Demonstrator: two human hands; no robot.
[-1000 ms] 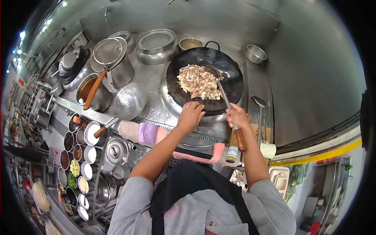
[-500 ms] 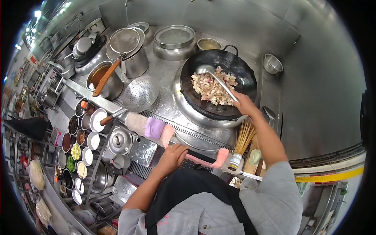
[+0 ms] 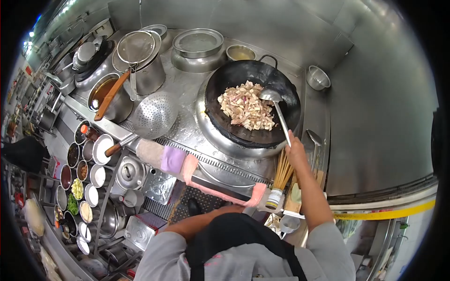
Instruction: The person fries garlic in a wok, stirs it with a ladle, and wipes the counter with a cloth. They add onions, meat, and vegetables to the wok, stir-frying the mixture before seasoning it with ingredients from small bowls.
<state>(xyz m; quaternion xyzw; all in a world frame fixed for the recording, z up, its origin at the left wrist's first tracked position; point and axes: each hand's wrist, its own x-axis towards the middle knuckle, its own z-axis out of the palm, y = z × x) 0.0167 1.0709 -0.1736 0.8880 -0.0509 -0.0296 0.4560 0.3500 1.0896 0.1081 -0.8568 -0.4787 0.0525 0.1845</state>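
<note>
My right hand (image 3: 296, 153) is closed around the handle of a metal ladle (image 3: 282, 119). The ladle's bowl rests against the right side of a heap of chopped pale and pinkish-brown food (image 3: 246, 107), whose kind I cannot make out. That food lies in a large black wok (image 3: 287, 100) on a round steel burner. My left hand (image 3: 231, 210) is low by the counter's front edge, close to the black apron (image 3: 229, 236); its fingers are hidden. Pink cloth (image 3: 225, 195) hangs along the edge just beyond it.
A perforated strainer (image 3: 155, 114) lies left of the wok, near a pot of brown liquid (image 3: 117, 105) and a tall pot topped by a sieve (image 3: 137, 47). Seasoning bowls (image 3: 98, 175) fill the left side. Bamboo sticks (image 3: 283, 171) stand beside my right forearm.
The ladle has swung to the right side of the food, its handle now steeper. My left hand has drawn back from the cloth toward my body. The whole view has shifted slightly.
</note>
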